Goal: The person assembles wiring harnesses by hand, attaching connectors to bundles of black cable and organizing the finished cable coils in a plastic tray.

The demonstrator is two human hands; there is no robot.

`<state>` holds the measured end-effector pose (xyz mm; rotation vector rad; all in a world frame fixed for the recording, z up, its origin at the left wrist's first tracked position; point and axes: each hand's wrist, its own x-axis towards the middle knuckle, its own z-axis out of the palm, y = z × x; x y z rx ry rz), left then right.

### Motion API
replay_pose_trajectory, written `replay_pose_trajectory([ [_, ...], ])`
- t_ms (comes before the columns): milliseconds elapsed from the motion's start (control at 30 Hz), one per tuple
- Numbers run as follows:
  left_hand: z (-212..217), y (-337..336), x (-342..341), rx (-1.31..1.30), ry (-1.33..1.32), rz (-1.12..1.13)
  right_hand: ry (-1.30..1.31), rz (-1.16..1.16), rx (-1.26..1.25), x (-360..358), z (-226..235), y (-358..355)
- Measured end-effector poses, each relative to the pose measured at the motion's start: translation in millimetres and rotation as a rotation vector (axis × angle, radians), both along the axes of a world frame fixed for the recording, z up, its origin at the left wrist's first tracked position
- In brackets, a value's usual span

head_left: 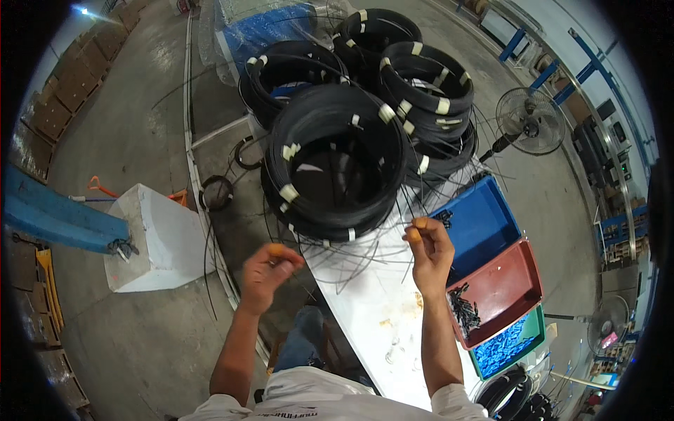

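Two bare hands work at the near edge of stacked cable coils. The left hand (263,282) is partly closed, its thumb and index finger drawn near each other; whether a strand lies between them cannot be told. The right hand (430,261) is half curled, thumb and index finger raised close together beside thin black cable ends; a grip on any of these cannot be confirmed. Orange covers (274,250) sheathe some fingertips of both hands. Just beyond, between and above the hands, lies the large front coil stack (323,112), black, hollow at its centre and bound at intervals with pale tape (288,193). Loose strands fan out from its base over the white desk (375,291). Behind it are a left rear stack (254,95), a right rear stack (421,107) and a farther coil stack (382,28).

Along the desk's right side stand three trays in a row: a blue tray (488,228) with small black parts, a red tray (504,281) with black pieces in its left end, and a green tray (542,331) filled with blue pieces. Farther right is a pedestal fan (531,123); well to the left, a white block (168,242) at the end of a blue beam (63,214).
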<state>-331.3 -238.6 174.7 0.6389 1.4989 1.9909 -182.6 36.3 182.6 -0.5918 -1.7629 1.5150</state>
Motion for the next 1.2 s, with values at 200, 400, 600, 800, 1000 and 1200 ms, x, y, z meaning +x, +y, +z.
replay_pose_trajectory([
  [200,27,12,-110,0.133,0.080,0.350,-0.042,-0.052,0.298,-95,58,8],
  [400,49,46,-165,0.194,0.074,0.202,-0.085,-0.087,0.353,-127,74,35],
  [600,32,76,-222,0.151,0.012,0.315,-0.126,-0.136,0.336,-148,85,66],
  [800,3,124,-290,-0.190,-0.113,0.538,-0.213,-0.074,0.541,-196,97,95],
  [1000,-15,156,-268,-0.126,-0.071,0.218,-0.625,0.168,0.602,-224,68,120],
  [1200,-55,160,-290,-0.043,-0.186,0.474,-0.661,0.364,0.551,-221,61,131],
])
